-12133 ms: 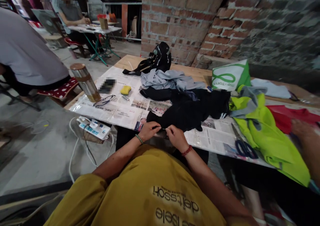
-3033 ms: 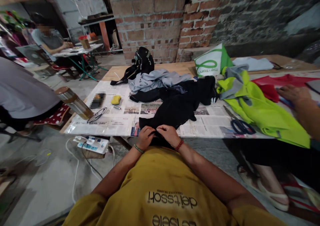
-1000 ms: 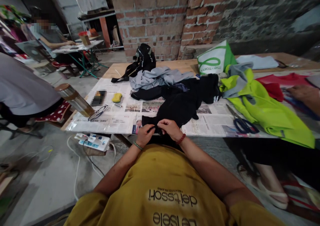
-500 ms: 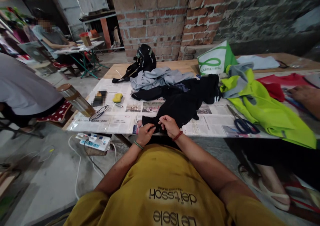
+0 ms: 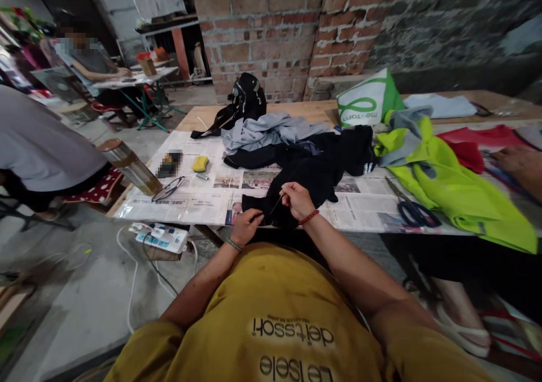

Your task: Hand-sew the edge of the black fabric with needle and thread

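A black garment [image 5: 302, 170] lies crumpled over the newspaper-covered table, its near end at the front edge. My left hand [image 5: 245, 227] is closed, thumb and fingers pinching the black cloth there. Just to the right, my right hand [image 5: 300, 201] is raised slightly above the garment in a pinch. From its fingertips a thin, taut pale thread [image 5: 276, 204] slants down-left towards the cloth by my left hand. Whether a needle is in the pinch is too small to make out.
Dark-handled scissors [image 5: 417, 213] lie right, beside a neon-yellow garment [image 5: 461, 190]. Left are glasses [image 5: 168, 189], a yellow sponge-like piece [image 5: 200, 163] and a tilted flask [image 5: 130, 167]. Behind are grey cloth [image 5: 271, 131], a black bag [image 5: 249, 100] and a green-white bag [image 5: 368, 100]. Another person's hand [image 5: 519, 165] rests far right.
My right hand has moved a little up and right, away from the left hand, and a taut thread now shows between it and the cloth. My left hand stays at the cloth.
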The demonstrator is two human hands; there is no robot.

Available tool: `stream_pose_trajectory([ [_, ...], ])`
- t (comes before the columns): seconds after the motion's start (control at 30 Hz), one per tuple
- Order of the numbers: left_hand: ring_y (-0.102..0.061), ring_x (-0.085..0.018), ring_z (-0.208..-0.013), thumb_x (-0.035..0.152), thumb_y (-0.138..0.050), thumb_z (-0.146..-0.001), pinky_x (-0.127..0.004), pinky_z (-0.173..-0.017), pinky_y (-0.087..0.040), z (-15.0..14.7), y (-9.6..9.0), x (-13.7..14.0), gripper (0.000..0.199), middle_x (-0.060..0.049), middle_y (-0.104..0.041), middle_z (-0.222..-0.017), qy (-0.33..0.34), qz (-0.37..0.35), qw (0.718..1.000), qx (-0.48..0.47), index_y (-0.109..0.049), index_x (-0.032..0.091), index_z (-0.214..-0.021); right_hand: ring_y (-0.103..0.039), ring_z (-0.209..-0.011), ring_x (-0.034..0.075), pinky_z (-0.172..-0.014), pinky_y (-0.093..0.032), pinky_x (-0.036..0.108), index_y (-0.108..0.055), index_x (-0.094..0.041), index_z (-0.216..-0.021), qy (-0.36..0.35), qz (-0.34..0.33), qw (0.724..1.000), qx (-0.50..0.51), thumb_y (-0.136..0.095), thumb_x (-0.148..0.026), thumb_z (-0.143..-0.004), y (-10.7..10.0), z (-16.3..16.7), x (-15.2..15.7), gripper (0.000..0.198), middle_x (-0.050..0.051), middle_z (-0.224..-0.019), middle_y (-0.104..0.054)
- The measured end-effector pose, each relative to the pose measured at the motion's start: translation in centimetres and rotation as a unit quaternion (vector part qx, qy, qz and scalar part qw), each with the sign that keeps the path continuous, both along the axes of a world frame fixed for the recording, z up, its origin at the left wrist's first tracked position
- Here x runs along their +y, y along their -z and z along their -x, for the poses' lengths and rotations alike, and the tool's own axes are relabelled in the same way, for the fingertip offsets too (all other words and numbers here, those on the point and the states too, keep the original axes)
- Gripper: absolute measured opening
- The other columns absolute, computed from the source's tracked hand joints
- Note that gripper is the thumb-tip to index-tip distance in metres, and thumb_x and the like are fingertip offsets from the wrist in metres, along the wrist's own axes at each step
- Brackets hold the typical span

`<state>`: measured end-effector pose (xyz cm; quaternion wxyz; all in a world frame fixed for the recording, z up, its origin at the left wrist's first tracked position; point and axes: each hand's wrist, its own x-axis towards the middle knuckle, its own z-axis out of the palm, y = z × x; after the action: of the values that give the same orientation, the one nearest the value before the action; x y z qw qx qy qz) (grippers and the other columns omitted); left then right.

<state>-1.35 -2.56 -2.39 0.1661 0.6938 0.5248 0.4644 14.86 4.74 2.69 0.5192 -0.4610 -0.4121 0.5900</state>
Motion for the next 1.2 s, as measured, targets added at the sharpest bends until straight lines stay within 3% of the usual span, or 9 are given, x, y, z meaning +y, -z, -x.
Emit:
stream_pose_trajectory([
  [0.27,-0.061,-0.014,-0.071,0.026,-0.056,-0.079,-0.025,-0.066,-0.048,0.0,-0.3,0.0,0.018,-0.004,-0.070,-0.083,-0.004,0.030,0.999,-0.037,-0.068,0.017,-0.089,-0.061,-0.047,0.011,-0.036,-0.039,0.017,-0.044,-0.022,-0.085,-0.107,0.037,0.989,0.095,-0.057,-0.031,-0.080,-1.7,-0.8,-0.2,0.017,-0.004,-0.062,-0.063],
  [0.43,-0.059,-0.013,-0.070,0.027,-0.051,-0.083,-0.025,-0.065,-0.046,0.0,-0.7,-0.1,0.023,-0.004,-0.069,-0.084,0.000,0.043,0.998,-0.047,-0.066,0.017,-0.097,-0.065,-0.060,0.011,-0.052,-0.051,0.020,-0.050,-0.018,-0.084,-0.124,-0.021,0.984,0.126,-0.058,-0.017,-0.080,-4.4,-2.1,1.7,0.009,-0.004,-0.065,-0.062],
  [0.63,-0.054,-0.011,-0.062,0.030,-0.052,-0.081,-0.022,-0.058,-0.042,0.1,-0.7,0.0,0.019,-0.002,-0.066,-0.073,-0.012,0.034,0.998,-0.051,-0.064,0.016,-0.085,-0.065,-0.060,0.011,-0.053,-0.052,0.022,-0.054,-0.018,-0.083,-0.119,-0.096,0.984,0.092,-0.065,-0.028,-0.077,-6.7,-3.0,3.1,0.016,-0.002,-0.067,-0.062],
  [0.8,-0.050,-0.010,-0.058,0.031,-0.052,-0.082,-0.022,-0.056,-0.039,0.0,-0.9,-0.1,0.019,0.000,-0.064,-0.067,-0.019,0.026,0.998,-0.049,-0.064,0.017,-0.080,-0.064,-0.056,0.012,-0.049,-0.050,0.023,-0.055,-0.019,-0.089,-0.131,-0.118,0.983,0.057,-0.061,-0.034,-0.078,-6.1,-2.5,2.7,0.020,-0.003,-0.068,-0.062],
  [0.9,-0.050,-0.011,-0.059,0.031,-0.053,-0.081,-0.023,-0.056,-0.039,0.0,-0.9,0.0,0.018,0.000,-0.063,-0.066,-0.024,0.015,0.998,-0.057,-0.065,0.017,-0.080,-0.059,-0.050,0.010,-0.048,-0.046,0.022,-0.058,-0.019,-0.093,-0.162,-0.132,0.975,-0.069,-0.052,-0.029,-0.083,-4.1,-1.8,1.8,0.016,-0.002,-0.067,-0.060],
  [0.97,-0.051,-0.011,-0.060,0.031,-0.054,-0.080,-0.024,-0.058,-0.040,0.1,-0.8,0.0,0.018,0.000,-0.064,-0.067,-0.022,0.011,0.997,-0.067,-0.066,0.017,-0.080,-0.058,-0.052,0.009,-0.052,-0.046,0.022,-0.063,-0.017,-0.089,-0.189,-0.184,0.941,-0.211,-0.049,-0.020,-0.082,-2.4,-1.3,0.9,0.016,0.000,-0.069,-0.061],
  [1.1,-0.053,-0.012,-0.065,0.032,-0.055,-0.079,-0.024,-0.062,-0.042,0.3,-0.7,0.1,0.018,-0.001,-0.065,-0.070,-0.018,0.016,0.996,-0.083,-0.066,0.017,-0.078,-0.059,-0.077,0.013,-0.074,-0.046,0.024,-0.069,-0.017,-0.089,-0.196,-0.352,0.813,-0.420,-0.047,-0.010,-0.081,0.6,-1.0,-0.8,0.024,0.006,-0.087,-0.062],
  [1.2,-0.052,-0.012,-0.062,0.032,-0.055,-0.079,-0.024,-0.060,-0.041,0.3,-0.8,0.2,0.019,0.000,-0.064,-0.067,-0.015,0.029,0.996,-0.084,-0.066,0.017,-0.076,-0.058,-0.083,0.014,-0.073,-0.045,0.023,-0.068,-0.020,-0.100,-0.190,-0.378,0.758,-0.496,-0.046,-0.011,-0.083,1.6,-1.2,-1.4,0.029,0.008,-0.095,-0.061],
])
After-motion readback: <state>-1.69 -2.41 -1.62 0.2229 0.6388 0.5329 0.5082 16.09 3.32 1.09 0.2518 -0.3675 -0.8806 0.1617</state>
